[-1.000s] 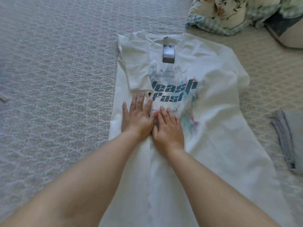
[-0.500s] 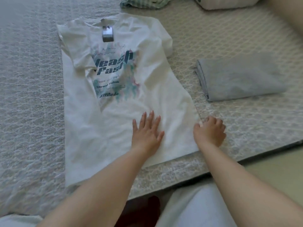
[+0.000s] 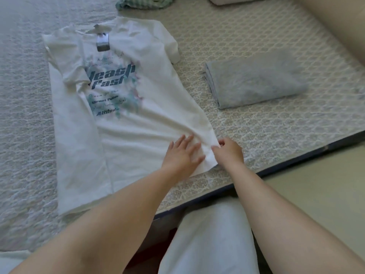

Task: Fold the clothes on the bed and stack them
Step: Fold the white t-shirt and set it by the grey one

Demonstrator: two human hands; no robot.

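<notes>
A white T-shirt (image 3: 150,107) with a teal print and a hang tag lies face up on the bed (image 3: 256,123). Its left side and left sleeve are folded inward over the front. My left hand (image 3: 182,153) lies flat with spread fingers on the shirt near its lower right corner. My right hand (image 3: 229,150) pinches the shirt's right edge at that corner, and the cloth there is bunched into wrinkles. A folded grey garment (image 3: 254,80) rests on the bed to the right of the shirt.
A crumpled green checked cloth (image 3: 142,2) lies beyond the shirt's collar. The bed's near edge (image 3: 276,169) runs diagonally just below my hands, with floor to the right. My white-clad leg (image 3: 207,238) is at the bottom.
Both hands slid from the shirt's chest down to its lower right corner. My right hand went from resting beside the edge to pinching it, bunching the cloth. The view shifted toward the bed's edge.
</notes>
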